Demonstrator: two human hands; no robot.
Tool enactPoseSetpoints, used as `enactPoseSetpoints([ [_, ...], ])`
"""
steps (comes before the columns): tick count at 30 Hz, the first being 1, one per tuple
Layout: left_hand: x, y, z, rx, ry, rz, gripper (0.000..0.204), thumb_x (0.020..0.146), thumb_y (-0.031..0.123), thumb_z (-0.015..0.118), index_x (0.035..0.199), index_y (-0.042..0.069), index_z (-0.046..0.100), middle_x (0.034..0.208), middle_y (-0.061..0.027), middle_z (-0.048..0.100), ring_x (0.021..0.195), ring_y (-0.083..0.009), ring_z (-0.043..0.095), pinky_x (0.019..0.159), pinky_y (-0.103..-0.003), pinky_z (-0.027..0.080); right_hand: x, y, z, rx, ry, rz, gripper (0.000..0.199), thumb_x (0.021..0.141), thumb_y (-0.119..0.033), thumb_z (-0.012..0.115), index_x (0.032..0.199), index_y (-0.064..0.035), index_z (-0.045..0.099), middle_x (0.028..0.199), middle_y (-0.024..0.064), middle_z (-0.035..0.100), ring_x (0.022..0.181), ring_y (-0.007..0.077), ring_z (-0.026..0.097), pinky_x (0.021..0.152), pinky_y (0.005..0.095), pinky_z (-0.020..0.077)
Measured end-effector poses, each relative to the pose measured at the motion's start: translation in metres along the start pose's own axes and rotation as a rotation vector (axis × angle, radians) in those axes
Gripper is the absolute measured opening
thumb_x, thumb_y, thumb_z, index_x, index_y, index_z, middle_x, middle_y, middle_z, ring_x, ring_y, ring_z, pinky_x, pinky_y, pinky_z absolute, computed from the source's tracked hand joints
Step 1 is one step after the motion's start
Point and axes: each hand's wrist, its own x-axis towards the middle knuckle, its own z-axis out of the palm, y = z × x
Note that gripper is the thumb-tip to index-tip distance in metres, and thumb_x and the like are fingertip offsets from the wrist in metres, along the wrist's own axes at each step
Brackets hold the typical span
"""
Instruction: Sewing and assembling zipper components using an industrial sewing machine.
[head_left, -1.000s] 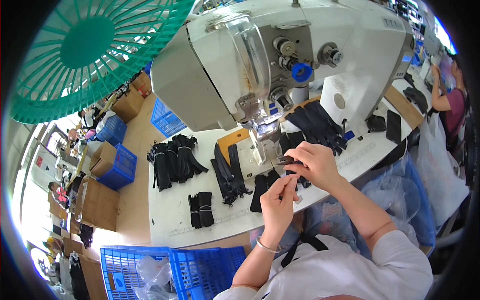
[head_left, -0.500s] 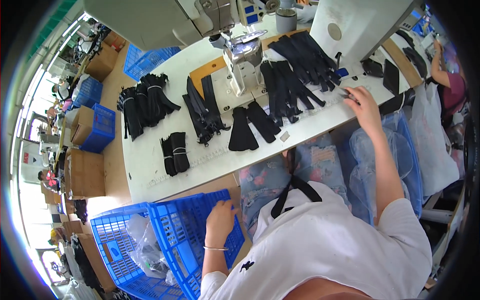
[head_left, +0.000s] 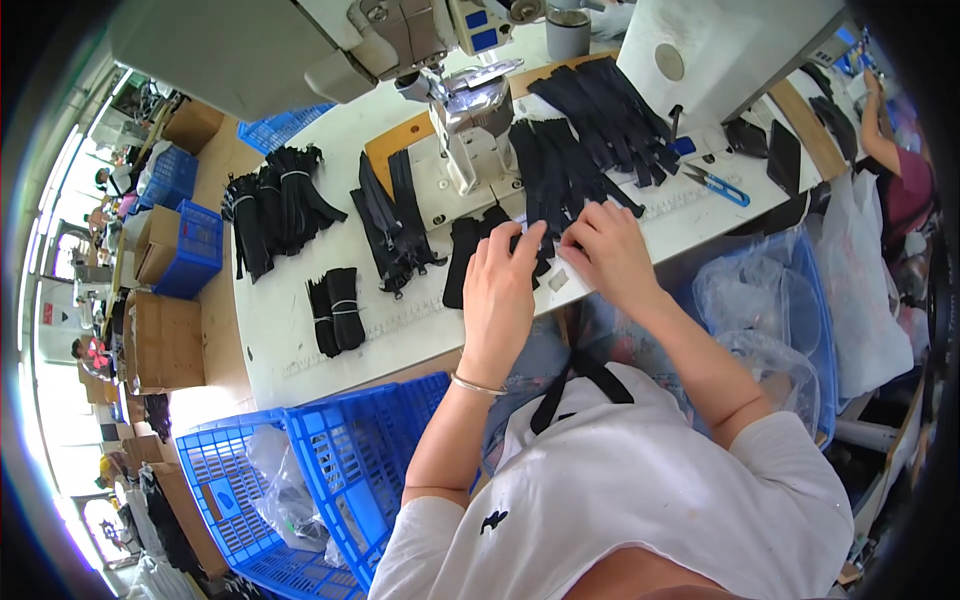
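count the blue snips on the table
1: blue snips at the white table's right side, beyond the right hand; more could be hidden under the black strips.

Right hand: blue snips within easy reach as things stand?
Looks like yes: the blue snips lie uncovered on the table, right of the right hand, and the black strips seem to leave a way along the front edge.
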Motion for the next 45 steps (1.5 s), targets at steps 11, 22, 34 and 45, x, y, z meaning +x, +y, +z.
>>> enactPoseSetpoints([
  [11,-0.017,-0.002,-0.068,-0.703,0.05,-0.45,0.008,0.077,-0.006,0.061,0.083,-0.007,0.067,0.073,-0.0091,0.064,0.062,-0.0136,0.06,0.058,-0.023,0.047,0.023,0.017,-0.021,0.393,-0.006,0.06,0.013,0.08,-0.011,0.066,0.093,-0.0101,0.064,0.074,0.0023,0.055,0.074,0.0208,0.054,0.075,0.0329,0.0378],
  [22,-0.183,-0.038,-0.114,0.476,-0.763,-0.689,0.027,0.079,0.015,0.068,0.103,0.002,0.065,0.099,-0.0159,0.064,0.082,-0.0302,0.064,0.071,-0.038,0.051,0.076,0.015,0.016,-0.144,-0.3,-0.217,0.026,0.079,-0.031,0.067,0.075,-0.0083,0.055,0.068,0.0053,0.055,0.066,0.0226,0.057,0.065,0.0348,0.0409],
  [34,0.004,0.018,0.007,-0.038,-0.186,0.204,0.033,0.072,0.014,0.072,0.101,0.004,0.06,0.107,-0.0107,0.057,0.103,-0.0265,0.054,0.086,-0.037,0.046,0.087,0.014,0.018,-0.161,-0.48,-0.144,0.027,0.077,-0.036,0.067,0.089,-0.0121,0.065,0.08,0.0073,0.065,0.073,0.0257,0.065,0.06,0.0379,0.0504],
  [45,0.019,0.029,0.053,0.068,-0.192,0.182,0.074,0.066,0.044,0.073,0.125,0.007,0.05,0.132,-0.0179,0.044,0.12,-0.0311,0.045,0.101,-0.037,0.04,0.104,0.052,-0.039,0.954,0.178,0.243,0.028,0.087,0.0,0.057,0.115,-0.0015,0.059,0.101,0.0016,0.056,0.081,0.0051,0.056,0.077,0.0216,0.0484],
])
